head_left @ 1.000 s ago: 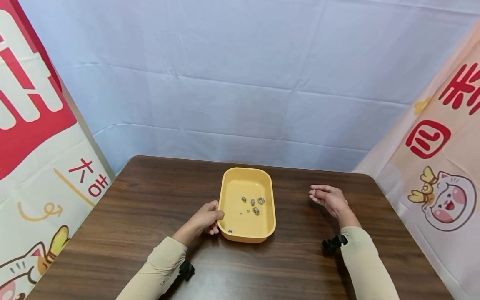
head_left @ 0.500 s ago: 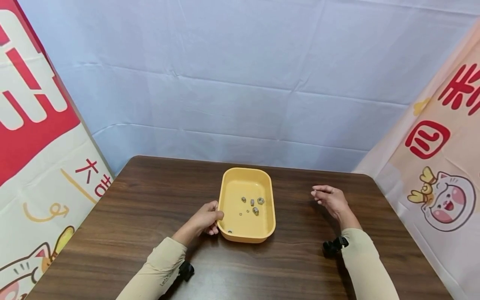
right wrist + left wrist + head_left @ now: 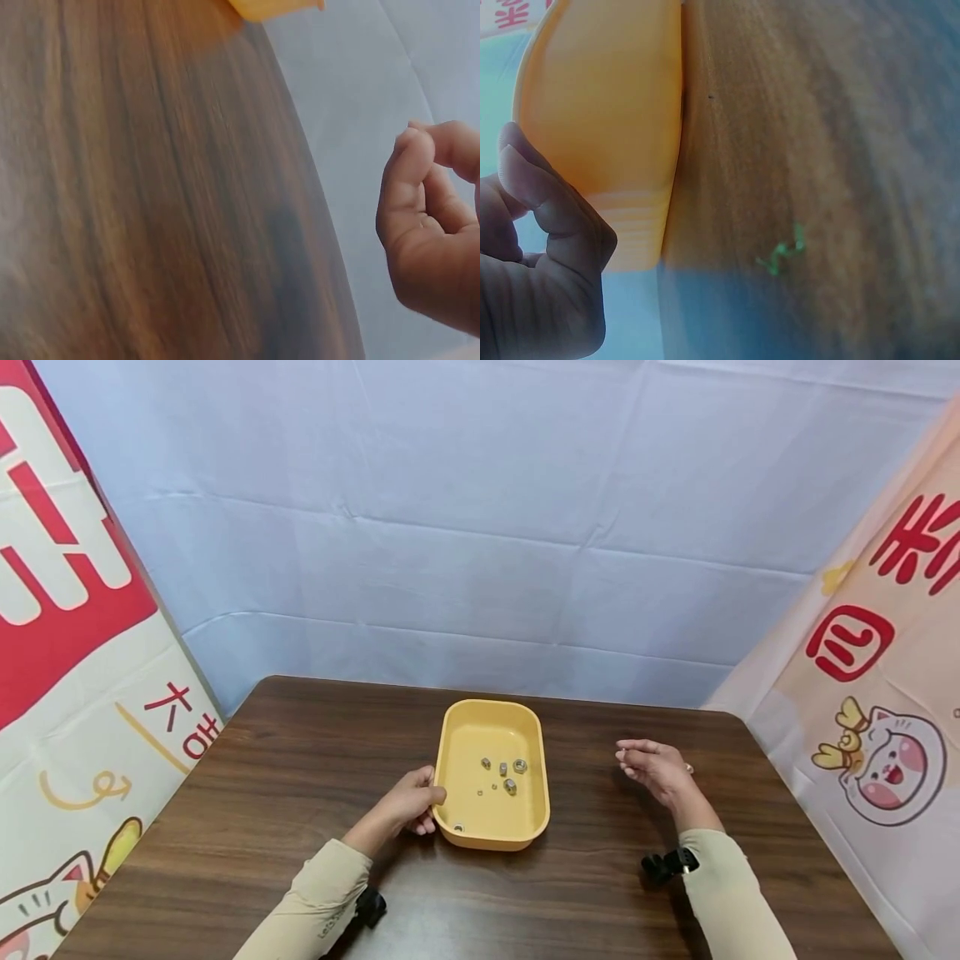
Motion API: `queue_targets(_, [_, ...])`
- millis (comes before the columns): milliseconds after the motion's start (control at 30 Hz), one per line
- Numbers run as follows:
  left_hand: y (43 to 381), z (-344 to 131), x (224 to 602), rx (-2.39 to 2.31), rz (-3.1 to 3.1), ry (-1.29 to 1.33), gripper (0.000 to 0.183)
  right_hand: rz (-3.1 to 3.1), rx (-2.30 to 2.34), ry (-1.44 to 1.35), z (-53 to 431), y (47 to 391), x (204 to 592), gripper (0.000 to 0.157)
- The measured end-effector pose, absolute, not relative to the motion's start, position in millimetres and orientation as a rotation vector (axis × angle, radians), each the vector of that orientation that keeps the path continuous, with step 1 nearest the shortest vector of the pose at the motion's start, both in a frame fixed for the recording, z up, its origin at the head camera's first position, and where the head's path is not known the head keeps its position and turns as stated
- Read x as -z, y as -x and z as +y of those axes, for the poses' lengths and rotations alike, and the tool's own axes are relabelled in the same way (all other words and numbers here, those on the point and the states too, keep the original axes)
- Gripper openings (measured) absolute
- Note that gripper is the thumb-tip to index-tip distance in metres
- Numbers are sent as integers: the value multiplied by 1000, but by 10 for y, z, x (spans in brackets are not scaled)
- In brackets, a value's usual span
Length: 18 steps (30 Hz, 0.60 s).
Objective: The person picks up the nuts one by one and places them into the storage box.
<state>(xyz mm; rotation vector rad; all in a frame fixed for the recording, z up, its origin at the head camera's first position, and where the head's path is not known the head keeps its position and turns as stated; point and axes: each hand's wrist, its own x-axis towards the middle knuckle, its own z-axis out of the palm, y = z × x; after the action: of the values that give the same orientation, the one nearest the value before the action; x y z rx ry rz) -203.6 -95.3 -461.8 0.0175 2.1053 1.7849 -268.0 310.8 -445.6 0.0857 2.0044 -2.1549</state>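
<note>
A yellow rectangular tray (image 3: 480, 737) stands on the table in the head view. My left hand (image 3: 411, 800) grips its left rim, thumb over the edge and fingers outside. The left wrist view shows that hand (image 3: 551, 232) against the tray's outer wall (image 3: 607, 112). Inside lie several metal nuts of mixed sizes, among them a wide nut (image 3: 520, 766), a thick nut (image 3: 510, 787) and one nut (image 3: 459, 828) in the near left corner. Right of the tray, my right hand (image 3: 658, 770) is raised, thumb and forefinger pinching what looks like a tiny pale piece, too small to identify.
The tray rests on a dark wood-grain table (image 3: 315, 743) with rounded far corners. Behind it hangs a pale blue cloth (image 3: 480, 527). Printed banners stand at the left (image 3: 67, 693) and right (image 3: 892, 652). Each wrist carries a black camera.
My right hand stays raised in nearly the same place, its fingers shifting slightly. The left hand, tray and nuts keep their places; the whole head view has dropped a little.
</note>
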Motion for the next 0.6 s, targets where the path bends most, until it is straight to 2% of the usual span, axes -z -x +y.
queue_targets(233, [2038,-952,4609,-1794,2096,-15,9,2042,2123,-78,2984,2630,4402,15])
queue_targets(600, [2024,-955,4595,-1788,2106,-16,9,2040,2073,-30,2804,2619,4353,15])
